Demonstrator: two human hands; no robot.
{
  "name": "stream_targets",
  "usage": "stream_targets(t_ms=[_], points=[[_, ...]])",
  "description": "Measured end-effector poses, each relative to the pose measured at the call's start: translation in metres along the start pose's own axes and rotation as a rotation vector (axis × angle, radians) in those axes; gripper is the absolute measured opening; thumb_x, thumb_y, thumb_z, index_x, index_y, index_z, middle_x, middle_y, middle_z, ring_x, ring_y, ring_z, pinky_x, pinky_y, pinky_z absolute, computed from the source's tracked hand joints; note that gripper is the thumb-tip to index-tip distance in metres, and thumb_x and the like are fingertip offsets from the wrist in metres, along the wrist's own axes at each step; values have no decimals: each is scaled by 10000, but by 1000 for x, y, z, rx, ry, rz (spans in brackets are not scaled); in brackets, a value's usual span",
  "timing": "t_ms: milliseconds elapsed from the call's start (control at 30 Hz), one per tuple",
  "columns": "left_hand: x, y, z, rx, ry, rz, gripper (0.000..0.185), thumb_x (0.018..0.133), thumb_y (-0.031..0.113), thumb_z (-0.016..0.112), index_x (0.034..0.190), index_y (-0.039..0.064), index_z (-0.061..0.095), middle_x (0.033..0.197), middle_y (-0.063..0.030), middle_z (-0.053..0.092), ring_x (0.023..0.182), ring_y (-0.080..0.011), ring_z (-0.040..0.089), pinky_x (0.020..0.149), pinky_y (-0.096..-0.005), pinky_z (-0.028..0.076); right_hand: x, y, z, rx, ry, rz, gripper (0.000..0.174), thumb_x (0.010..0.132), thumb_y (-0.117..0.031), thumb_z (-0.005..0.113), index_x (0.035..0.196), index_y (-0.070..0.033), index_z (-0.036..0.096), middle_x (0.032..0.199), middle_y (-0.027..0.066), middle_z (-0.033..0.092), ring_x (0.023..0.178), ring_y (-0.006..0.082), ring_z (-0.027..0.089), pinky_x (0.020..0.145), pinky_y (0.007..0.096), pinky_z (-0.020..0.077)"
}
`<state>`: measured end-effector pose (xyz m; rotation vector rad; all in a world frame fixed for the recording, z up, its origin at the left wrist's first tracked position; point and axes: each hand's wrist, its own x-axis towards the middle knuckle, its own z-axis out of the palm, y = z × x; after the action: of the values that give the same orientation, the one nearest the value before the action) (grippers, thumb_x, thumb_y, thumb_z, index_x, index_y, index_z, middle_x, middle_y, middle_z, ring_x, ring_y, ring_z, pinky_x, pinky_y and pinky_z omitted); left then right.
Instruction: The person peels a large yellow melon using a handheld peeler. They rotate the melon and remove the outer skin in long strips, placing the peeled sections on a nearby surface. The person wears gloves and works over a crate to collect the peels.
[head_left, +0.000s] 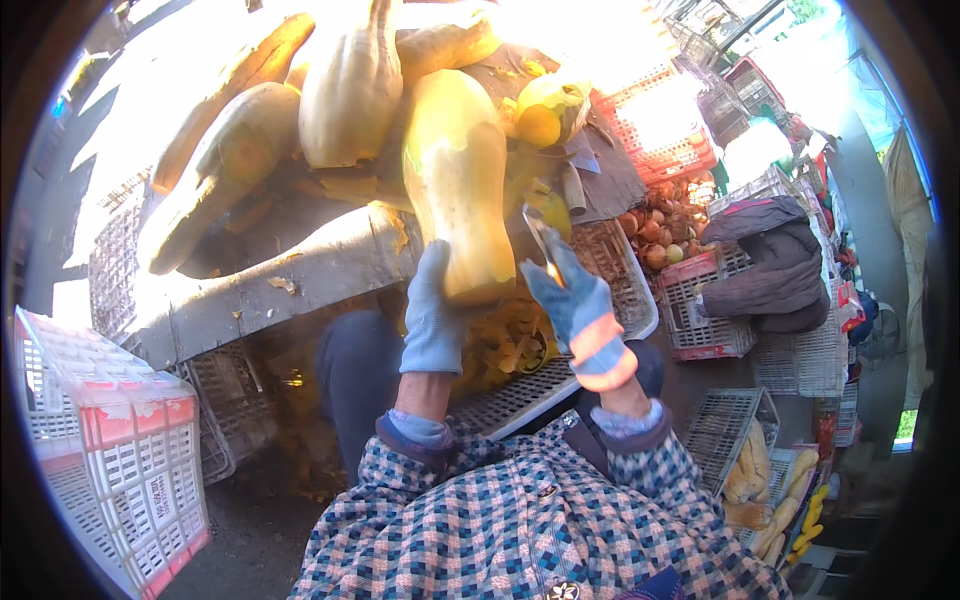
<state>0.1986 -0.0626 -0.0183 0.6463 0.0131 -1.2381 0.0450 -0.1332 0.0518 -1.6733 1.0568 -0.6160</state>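
A large, partly peeled squash (457, 172) lies with its far end over the wooden table (285, 296) and its near end towards me. My left hand (436, 307), in a blue-grey knit glove, grips the squash's near end from the left side. My right hand (581, 307), in a similar glove with orange bands, holds a bladed tool (541, 238), perhaps a peeler or knife, just right of the squash. Its blade points up and away. More squashes (349, 97) lie at the left and back of the table, with pieces of peel about them. A wooden handle (574, 189) rests farther right.
Peelings (510, 337) lie below the table edge, by a plastic crate (525, 397) at my knees. A red and white crate (142, 442) stands at the left. Onions (664, 229), a jacket (780, 270) draped on crates, and crates holding long squashes (750, 465) are at the right.
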Motion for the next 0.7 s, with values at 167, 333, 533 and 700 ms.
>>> stream_targets(t_ms=[167, 333, 533, 700], points=[[-12, 10, 11, 236, 39, 155, 544, 975, 419, 651, 1342, 20, 605, 1207, -95, 654, 1064, -205, 659, 892, -398, 584, 27, -15, 5, 324, -136, 447, 708, 966, -404, 699, 1578, -197, 410, 960, 20, 652, 630, 82, 527, 480, 262, 433], [-9, -11, -22, -203, -152, -71, 827, 922, 549, 689, 1536, 82, 392, 1511, -169, 488, 1389, -394, 469, 1149, -676, 332, 31, 59, 14, 207, -105, -50, 751, 946, -474, 705, 1575, -180, 418, 919, 24, 635, 580, 88, 504, 459, 284, 419], [-10, -13, 3, -93, -157, -107, 801, 922, 520, 667, 1512, 53, 392, 1412, -181, 554, 1269, -381, 583, 977, -588, 537, 58, 69, 7, 103, 73, -29, 473, 1033, -313, 605, 1464, -128, 541, 992, 206, 716, 770, 289, 667, 688, 367, 545], [-9, -14, 1, -113, -162, -60, 797, 918, 499, 674, 1510, 45, 393, 1400, -177, 564, 1255, -365, 599, 962, -559, 556, 97, 53, -3, 34, 116, -264, 385, 1050, -163, 561, 1424, -75, 565, 1111, 198, 700, 973, 254, 676, 820, 367, 520]])
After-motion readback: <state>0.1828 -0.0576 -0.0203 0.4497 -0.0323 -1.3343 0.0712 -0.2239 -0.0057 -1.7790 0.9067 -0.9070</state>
